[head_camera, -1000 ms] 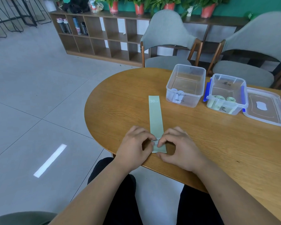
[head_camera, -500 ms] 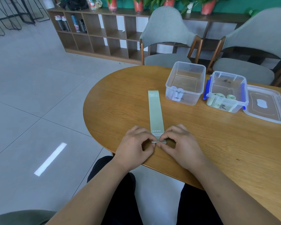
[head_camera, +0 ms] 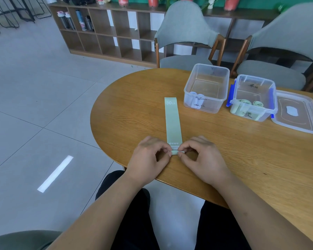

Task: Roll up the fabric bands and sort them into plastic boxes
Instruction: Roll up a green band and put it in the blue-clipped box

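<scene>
Pinching the near end of the pale green 30 LB band point(head_camera: 172, 123) at frame centre, our left hand point(head_camera: 148, 157) and right hand point(head_camera: 202, 159) fingers start a tight roll; the rest lies flat on the counter point(head_camera: 242, 159), probably to keep it straight.

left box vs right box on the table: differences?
The left box has plain clear walls with no clips; the right box has blue latch clips on its sides. The left box holds white rolled bands; the right box holds green rolled bands. The left box sits nearer the flat green band. Both are clear, lidless, and marked with dark handwriting.
</scene>
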Demonstrator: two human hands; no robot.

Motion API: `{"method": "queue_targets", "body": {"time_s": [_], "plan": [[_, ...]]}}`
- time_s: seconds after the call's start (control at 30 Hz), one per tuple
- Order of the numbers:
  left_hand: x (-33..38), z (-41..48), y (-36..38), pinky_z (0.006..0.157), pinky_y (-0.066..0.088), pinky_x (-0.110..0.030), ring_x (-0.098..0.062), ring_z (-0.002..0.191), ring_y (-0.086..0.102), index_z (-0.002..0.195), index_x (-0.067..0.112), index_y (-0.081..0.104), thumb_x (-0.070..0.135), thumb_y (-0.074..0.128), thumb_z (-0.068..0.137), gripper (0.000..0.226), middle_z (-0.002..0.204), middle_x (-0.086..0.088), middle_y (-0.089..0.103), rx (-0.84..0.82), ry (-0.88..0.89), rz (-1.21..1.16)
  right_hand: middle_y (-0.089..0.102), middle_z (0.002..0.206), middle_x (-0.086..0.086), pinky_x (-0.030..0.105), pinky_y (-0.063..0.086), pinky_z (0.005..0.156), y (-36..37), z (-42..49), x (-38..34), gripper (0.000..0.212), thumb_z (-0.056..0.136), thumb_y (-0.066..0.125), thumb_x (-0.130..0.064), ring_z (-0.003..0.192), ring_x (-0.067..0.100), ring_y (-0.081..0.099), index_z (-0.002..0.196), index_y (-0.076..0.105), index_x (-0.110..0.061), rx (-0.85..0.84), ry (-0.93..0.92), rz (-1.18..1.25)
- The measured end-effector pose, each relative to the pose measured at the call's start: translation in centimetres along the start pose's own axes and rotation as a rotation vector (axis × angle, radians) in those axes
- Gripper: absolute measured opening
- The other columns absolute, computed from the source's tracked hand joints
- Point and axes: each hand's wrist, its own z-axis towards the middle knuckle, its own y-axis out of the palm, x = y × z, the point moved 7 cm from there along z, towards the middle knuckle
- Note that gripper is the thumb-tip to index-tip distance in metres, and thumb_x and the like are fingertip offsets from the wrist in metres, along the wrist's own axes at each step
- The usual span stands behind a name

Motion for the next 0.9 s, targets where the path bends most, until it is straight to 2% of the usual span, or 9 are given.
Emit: {"method": "queue_targets", "body": {"time_s": [0.2,0.37,0.53,0.63,0.73,0.9], "plan": [[-0.3,0.1,0.4,0.085,0.050,-0.033,-0.013,0.098,0.056,0.097,0.024,0.076,0.024,0.076,0.092,0.005,0.093,0.013,0.065,0.003,-0.006,0.034,0.064,0.093,-0.017,0.032,0.052,0.081,0.2,0.0,0.2,0.006,0.093,0.075,-0.030,0.095,0.006,0.057,0.097,0.078,-0.029,0.026,0.013,-0.087],[-0.2,0.0,0.4,0.089,0.050,-0.033,-0.016,0.102,0.056,0.105,0.022,0.077,0.022,0.078,0.092,0.013,0.104,0.012,0.066,0.016,0.019,0.033,0.062,0.093,-0.014,0.034,0.052,0.077,0.6,-0.1,0.0,0.010,0.094,0.070,-0.033,0.094,0.009,0.056,0.097,0.078,-0.027,0.023,0.000,-0.162],[-0.3,-0.2,0.8,0.086,0.051,-0.033,-0.016,0.101,0.057,0.103,0.019,0.079,0.024,0.079,0.091,0.013,0.102,0.012,0.067,-0.010,0.050,0.048,0.062,0.094,-0.010,0.030,0.052,0.076,0.5,-0.1,-0.4,0.010,0.094,0.073,-0.029,0.093,0.011,0.057,0.100,0.079,-0.023,0.046,-0.027,-0.210],[-0.3,-0.2,1.0,0.086,0.051,-0.034,-0.016,0.101,0.056,0.103,0.019,0.079,0.024,0.078,0.092,0.012,0.102,0.011,0.067,-0.009,0.046,0.062,0.064,0.093,-0.010,0.031,0.051,0.078,0.5,-0.2,-0.7,0.012,0.097,0.069,-0.030,0.092,0.011,0.058,0.104,0.075,-0.023,0.036,-0.038,-0.238],[-0.4,-0.1,1.2,0.087,0.051,-0.035,-0.015,0.101,0.054,0.102,0.020,0.078,0.025,0.076,0.093,0.010,0.101,0.010,0.065,-0.016,0.036,0.069,0.062,0.093,-0.011,0.031,0.050,0.078,0.6,-0.3,-0.8,0.010,0.098,0.066,-0.031,0.091,0.011,0.057,0.100,0.072,-0.025,0.017,-0.047,-0.248],[-0.3,-0.1,1.1,0.087,0.051,-0.034,-0.015,0.102,0.052,0.104,0.019,0.077,0.024,0.074,0.096,0.010,0.102,0.009,0.063,-0.015,0.041,0.081,0.060,0.099,-0.011,0.026,0.050,0.079,0.7,-0.4,-0.5,0.018,0.087,0.071,-0.035,0.098,0.011,0.056,0.101,0.075,-0.024,0.004,-0.012,-0.268]]}}
